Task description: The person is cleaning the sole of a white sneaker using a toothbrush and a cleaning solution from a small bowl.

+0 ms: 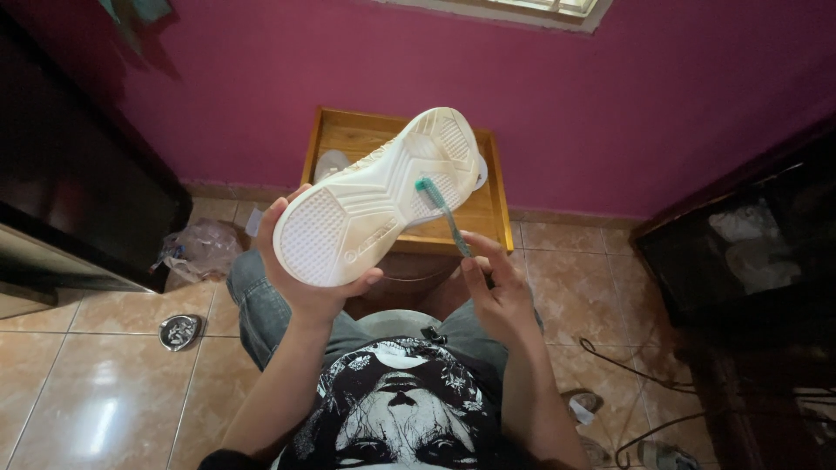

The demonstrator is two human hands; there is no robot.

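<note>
Magenta wall and tan floor tiles lie behind a white sneaker [376, 198], sole up, clasped at the heel by the left hand [306, 283]. A teal toothbrush [442, 213] is pinched in the right hand's [495, 292] closed grip, bristles against the forefoot tread above it. Scrubbing appears underway; short strokes along the grooves seem called for next.

matt rubber shoe sole [374, 204], glossy floor tiles [104, 392]

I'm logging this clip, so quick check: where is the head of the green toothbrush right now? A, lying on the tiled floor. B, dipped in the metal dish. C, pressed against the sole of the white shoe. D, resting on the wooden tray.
C: the right hand holds the toothbrush with its bristle end against the upturned sole of the white shoe, which the left hand grips at the heel.
</note>
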